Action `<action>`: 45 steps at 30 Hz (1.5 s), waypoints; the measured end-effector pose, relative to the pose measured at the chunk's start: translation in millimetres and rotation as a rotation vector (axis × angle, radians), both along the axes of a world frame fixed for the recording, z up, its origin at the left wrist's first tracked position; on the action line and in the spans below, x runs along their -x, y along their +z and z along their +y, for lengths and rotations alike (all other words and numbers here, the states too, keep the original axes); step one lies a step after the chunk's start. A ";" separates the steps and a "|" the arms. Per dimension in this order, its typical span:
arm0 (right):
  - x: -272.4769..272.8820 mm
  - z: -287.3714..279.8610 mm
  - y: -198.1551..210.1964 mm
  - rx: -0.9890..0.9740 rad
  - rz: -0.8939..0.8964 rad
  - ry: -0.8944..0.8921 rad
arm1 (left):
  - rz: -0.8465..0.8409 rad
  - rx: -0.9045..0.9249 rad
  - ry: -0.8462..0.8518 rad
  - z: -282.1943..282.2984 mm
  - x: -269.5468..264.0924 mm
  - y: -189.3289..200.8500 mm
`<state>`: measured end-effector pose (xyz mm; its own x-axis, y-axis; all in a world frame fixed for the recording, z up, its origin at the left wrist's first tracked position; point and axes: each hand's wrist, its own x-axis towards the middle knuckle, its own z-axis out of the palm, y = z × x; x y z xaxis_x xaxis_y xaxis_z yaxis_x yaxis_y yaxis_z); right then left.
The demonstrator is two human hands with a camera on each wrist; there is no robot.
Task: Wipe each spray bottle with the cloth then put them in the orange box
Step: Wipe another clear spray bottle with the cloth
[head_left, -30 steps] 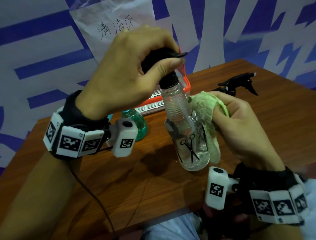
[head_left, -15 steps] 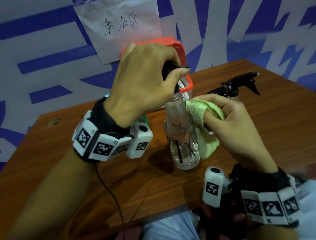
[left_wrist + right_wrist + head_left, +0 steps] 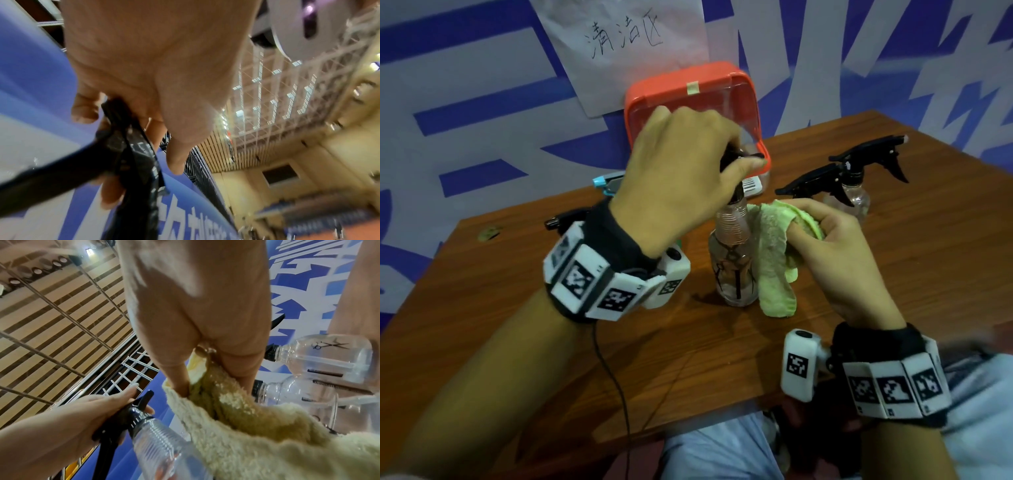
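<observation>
Nearest, the right hand (image 3: 835,253) bunches the green cloth (image 3: 774,260), thumb and fingers curled into the folds, and presses it against the side of a clear spray bottle (image 3: 732,260). The left hand (image 3: 681,185) closes from above round that bottle's black trigger head, fingers and thumb clamped on it, as the left wrist view shows. The bottle stands upright near the middle of the wooden table (image 3: 893,274), its base down or very close to the top; I cannot tell which.

It looks like thin, clear plastic, nearly empty, so probably light, easy to tip and a little slick. The ridged neck and the trigger head seem the surest places to hold it; squeezing the body could dent it. The cloth is soft and limp, and a tail of it hangs onto the table.

Beyond the hands, two more clear bottles with black triggers (image 3: 852,192) wait on the right. A teal trigger (image 3: 607,181) shows at the left. Farthest back stands the orange box (image 3: 688,99), its lid raised against the wall.

Against a second ago, the bottle sits lower and more upright, the cloth has slid up toward the neck, and the box lid shows in full.
</observation>
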<state>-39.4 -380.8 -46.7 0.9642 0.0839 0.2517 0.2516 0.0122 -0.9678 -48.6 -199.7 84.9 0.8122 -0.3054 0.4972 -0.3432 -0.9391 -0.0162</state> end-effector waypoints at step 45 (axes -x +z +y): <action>22.0 -29.6 7.1 0.377 0.084 -0.020 | 0.143 0.025 -0.404 34.3 -0.3 -1.4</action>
<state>-61.3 -410.4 -39.5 0.9825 0.1365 0.1265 0.1675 -0.3521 -0.9208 -48.3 -165.4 83.5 0.6907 -0.6027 0.3996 -0.6810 -0.7279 0.0792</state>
